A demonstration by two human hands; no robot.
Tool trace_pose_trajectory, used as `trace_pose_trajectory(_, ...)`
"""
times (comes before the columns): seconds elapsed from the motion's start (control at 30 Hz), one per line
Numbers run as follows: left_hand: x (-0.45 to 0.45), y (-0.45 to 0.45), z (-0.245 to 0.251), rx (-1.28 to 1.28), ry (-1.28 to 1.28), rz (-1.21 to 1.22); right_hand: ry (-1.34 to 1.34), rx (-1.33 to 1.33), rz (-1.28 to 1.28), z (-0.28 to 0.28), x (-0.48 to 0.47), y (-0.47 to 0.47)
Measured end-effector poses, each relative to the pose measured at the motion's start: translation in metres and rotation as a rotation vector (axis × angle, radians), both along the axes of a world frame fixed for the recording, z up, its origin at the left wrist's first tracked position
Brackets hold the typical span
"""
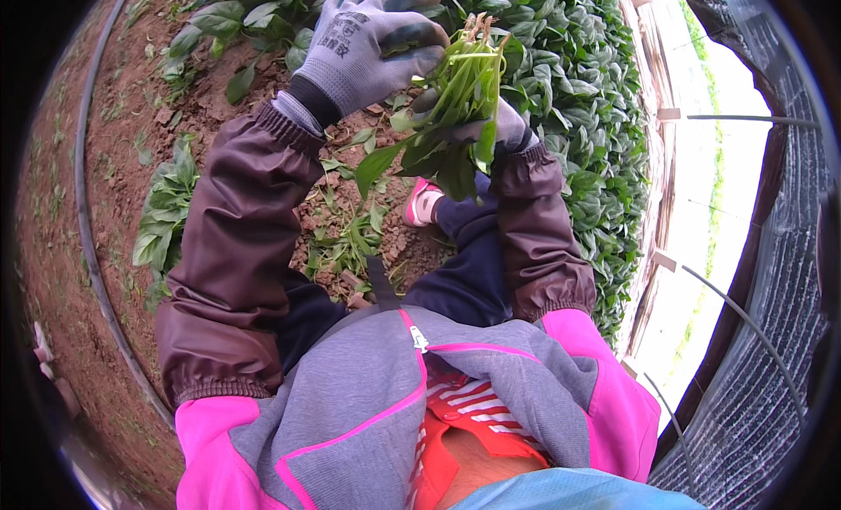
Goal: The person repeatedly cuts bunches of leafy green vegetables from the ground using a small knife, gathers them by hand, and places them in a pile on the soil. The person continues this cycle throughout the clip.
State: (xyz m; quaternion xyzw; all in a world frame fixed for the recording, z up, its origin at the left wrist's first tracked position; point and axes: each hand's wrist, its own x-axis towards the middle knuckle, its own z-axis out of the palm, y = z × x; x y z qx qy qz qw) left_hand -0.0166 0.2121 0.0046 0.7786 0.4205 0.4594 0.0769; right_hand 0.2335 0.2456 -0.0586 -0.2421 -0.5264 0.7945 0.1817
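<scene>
A bunch of leafy greens that looks like spinach (470,83) is gripped in my gloved right hand (509,125), with pinkish roots up and leaves hanging down. The bunch hides much of that hand. My left hand (374,46), in a grey glove with dark fingertips, is just left of the stems with its fingers curved and apart. Nothing held shows clearly in it. Loose leaves and stems (348,244) lie on the soil between my legs.
Dense leafy plants (571,96) grow along the right, and more plants (223,23) stand at the upper left. Cut greens (167,208) lie beside my left sleeve. A dark hose (85,201) crosses the reddish soil. Netting (755,300) and thin hoops (749,319) line the far right.
</scene>
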Motion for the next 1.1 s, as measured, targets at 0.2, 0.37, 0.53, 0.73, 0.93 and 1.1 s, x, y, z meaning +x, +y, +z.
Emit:
trace_pose_trajectory(0.2, 0.001, 0.000, -0.002, -0.059, -0.066, -0.070, -0.010, 0.147, 0.085, 0.003, -0.001, 0.000)
trace_pose_trajectory(0.37, 0.007, 0.003, 0.002, -0.144, -0.329, -0.219, -0.036, 0.133, 0.146, 0.007, -0.001, -0.001)
trace_pose_trajectory(0.53, -0.002, -0.004, 0.005, -0.653, -0.794, -0.327, 0.105, -0.015, 0.084, -0.001, -0.001, -0.006)
trace_pose_trajectory(0.73, -0.020, 0.000, 0.014, -0.360, -0.859, -0.343, 0.090, 0.104, 0.153, -0.002, 0.005, 0.004)
trace_pose_trajectory(0.93, -0.001, -0.008, 0.023, 0.264, -0.152, 0.047, 0.053, 0.123, 0.100, -0.009, 0.003, 0.005)
trace_pose_trajectory(1.1, 0.006, -0.013, 0.023, 0.241, 0.096, 0.195, -0.049, 0.225, 0.053, -0.012, 0.004, 0.004)
